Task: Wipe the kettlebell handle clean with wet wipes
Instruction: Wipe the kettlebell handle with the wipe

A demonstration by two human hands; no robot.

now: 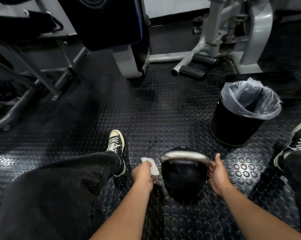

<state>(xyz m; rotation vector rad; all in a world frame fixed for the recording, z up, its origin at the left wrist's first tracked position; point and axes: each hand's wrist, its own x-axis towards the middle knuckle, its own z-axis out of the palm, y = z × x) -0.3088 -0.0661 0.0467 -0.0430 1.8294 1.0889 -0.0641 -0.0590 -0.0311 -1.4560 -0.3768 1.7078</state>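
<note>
A black kettlebell [182,182] stands on the studded rubber floor between my feet, its silver handle [184,155] arching across the top. My right hand [217,175] grips the handle's right end, thumb pointing up. My left hand [143,174] holds a folded white wet wipe [152,164] just left of the handle's left end. I cannot tell whether the wipe touches the metal.
A black bin with a clear plastic liner [241,115] stands to the right of the kettlebell. My left leg and sneaker [116,144] lie to its left, my right sneaker [300,137] at the right edge. Gym machine frames [215,45] fill the far side.
</note>
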